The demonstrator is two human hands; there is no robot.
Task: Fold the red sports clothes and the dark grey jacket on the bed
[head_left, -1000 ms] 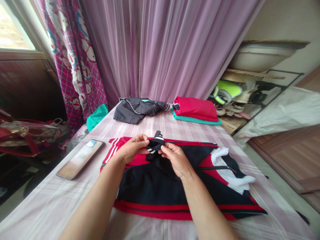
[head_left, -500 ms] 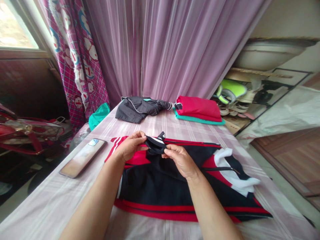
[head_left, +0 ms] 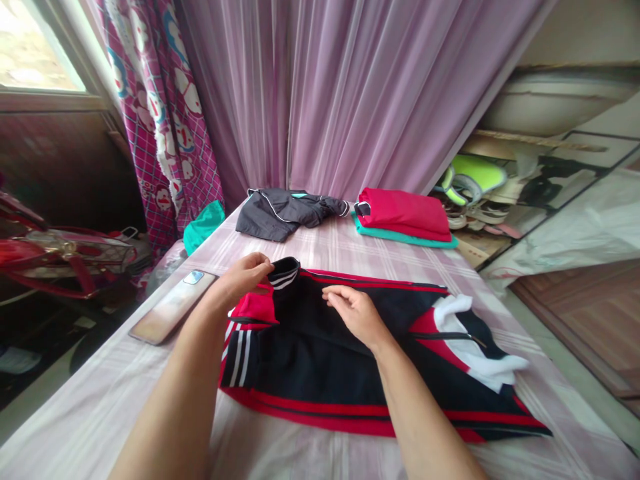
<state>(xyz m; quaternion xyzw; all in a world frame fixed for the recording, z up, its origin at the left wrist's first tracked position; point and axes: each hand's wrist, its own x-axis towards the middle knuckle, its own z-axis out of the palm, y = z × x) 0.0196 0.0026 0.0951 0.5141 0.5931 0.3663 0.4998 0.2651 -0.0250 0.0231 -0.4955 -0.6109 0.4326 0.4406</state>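
Observation:
A black and red zip jacket (head_left: 320, 360) with a white collar lining lies spread on the table, its collar toward the right. My left hand (head_left: 247, 277) pinches the edge of its striped black cuff (head_left: 285, 277), which stands raised off the cloth with its opening showing. Over the jacket's middle hovers my right hand (head_left: 355, 313), apart from the cuff, its thumb and fingertips drawn close together with nothing visible in them. The other striped cuff (head_left: 240, 359) lies flat at the jacket's left end.
A phone (head_left: 173, 308) lies left of the jacket. Farther back on the table are a dark grey garment (head_left: 285, 217) and a folded red garment (head_left: 405, 212) on a teal one (head_left: 400, 237). Purple curtains (head_left: 340, 93) hang behind; a shoe rack (head_left: 500, 207) stands at the right.
My right hand has let go of the black cuff and drawn slightly apart from it. My left hand has moved left with the cuff, and the other striped cuff now shows.

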